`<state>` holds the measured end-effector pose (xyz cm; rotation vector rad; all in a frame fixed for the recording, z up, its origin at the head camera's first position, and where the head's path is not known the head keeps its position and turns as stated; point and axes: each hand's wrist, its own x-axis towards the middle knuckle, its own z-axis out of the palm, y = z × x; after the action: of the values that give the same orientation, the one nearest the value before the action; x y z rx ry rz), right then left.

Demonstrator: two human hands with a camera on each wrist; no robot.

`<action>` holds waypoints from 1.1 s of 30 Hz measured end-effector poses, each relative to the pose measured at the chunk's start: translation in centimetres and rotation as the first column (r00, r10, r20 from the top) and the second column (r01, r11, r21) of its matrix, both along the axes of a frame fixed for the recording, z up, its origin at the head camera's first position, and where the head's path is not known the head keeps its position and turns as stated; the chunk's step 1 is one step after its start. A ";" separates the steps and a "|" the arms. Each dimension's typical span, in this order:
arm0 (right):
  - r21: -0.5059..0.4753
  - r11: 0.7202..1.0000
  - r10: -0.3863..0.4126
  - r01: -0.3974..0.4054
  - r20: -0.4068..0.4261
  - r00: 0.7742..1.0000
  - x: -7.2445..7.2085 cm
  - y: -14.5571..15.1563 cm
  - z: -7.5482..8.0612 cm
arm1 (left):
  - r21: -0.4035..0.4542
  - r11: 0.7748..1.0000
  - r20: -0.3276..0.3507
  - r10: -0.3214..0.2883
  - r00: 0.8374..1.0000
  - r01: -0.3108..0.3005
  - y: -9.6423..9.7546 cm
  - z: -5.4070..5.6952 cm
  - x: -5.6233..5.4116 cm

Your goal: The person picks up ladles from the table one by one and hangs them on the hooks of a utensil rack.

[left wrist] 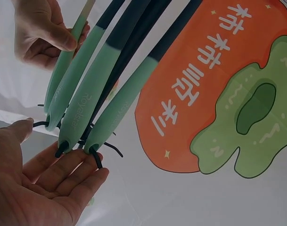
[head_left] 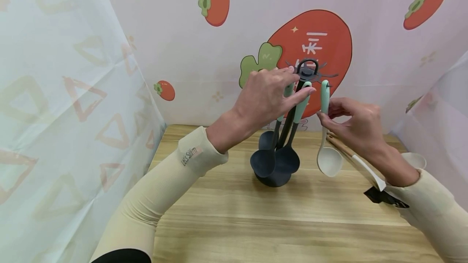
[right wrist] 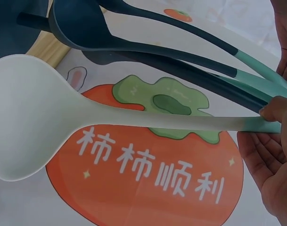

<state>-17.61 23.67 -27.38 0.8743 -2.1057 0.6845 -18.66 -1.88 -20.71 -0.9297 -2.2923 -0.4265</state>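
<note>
Right hand [head_left: 356, 125]: grip pinches white ladle [head_left: 330, 162] by mint handle [head_left: 324, 97], just right of black utensil rack [head_left: 306, 74]. Left hand [head_left: 261, 94]: grip wide, fingers [left wrist: 63, 172] loosely extended beside rack's top hooks [left wrist: 61, 148], contact unclear. Dark ladles [head_left: 263, 163] hang around rack's pole [head_left: 289, 124].

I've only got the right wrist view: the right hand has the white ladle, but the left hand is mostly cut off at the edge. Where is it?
Observer: In the head view, the left hand is at the top of the utensil rack.
Operator: And the top end of the white ladle?
Observer: The head view shows a dark hook at that end; I can't tell whether the ladle hangs on it.
Operator: Anything lying on the table to the rack's right?
Observer: Yes, the head view shows a wooden-handled utensil there.
</note>
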 end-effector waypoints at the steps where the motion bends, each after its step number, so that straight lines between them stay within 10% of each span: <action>1: 0.002 1.000 -0.002 0.002 -0.001 1.000 0.0 0.0 0.0 | 0.003 1.000 -0.002 -0.001 1.000 0.001 0.0 0.0 0.0; 33: -0.120 0.992 0.017 -0.021 -0.039 0.999 -1.4 -1.4 -1.6 | 0.029 1.000 -0.036 0.003 0.999 -0.002 0.1 -0.4 -0.1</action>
<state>-18.99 22.25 -28.99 0.8349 -2.0026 0.7907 -18.72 -1.74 -21.15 -0.9134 -2.2484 -0.4372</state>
